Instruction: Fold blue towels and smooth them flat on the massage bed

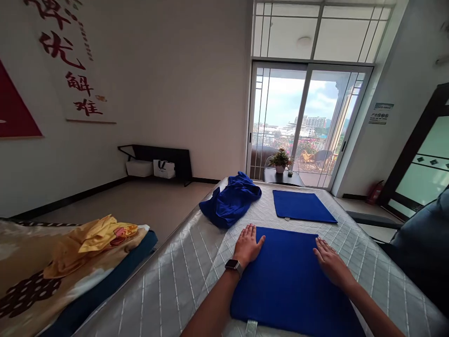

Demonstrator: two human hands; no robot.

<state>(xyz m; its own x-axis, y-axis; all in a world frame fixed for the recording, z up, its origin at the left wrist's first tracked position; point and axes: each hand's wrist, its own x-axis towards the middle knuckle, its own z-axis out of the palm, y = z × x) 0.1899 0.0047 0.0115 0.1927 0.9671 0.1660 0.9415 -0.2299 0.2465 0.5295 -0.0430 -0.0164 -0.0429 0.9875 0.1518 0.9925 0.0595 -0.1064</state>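
Your left hand (247, 244) and right hand (330, 263) lie flat, fingers spread and gripping nothing, on the folded blue rectangular cloth (287, 285) at the near edge of the quilted silver mattress (175, 285). Beyond, one folded blue cloth (302, 206) lies finished; a crumpled blue cloth heap (231, 200) at the far left edge remains unfolded.

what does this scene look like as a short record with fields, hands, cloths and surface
left hand: left hand flat on the near blue folded cloth, at its far left corner, dark wristwatch on the wrist
right hand: right hand flat on the same cloth's right edge
other cloths: smaller flat blue folded cloth farther off; crumpled blue cloth pile to its left
surface: silver quilted mattress
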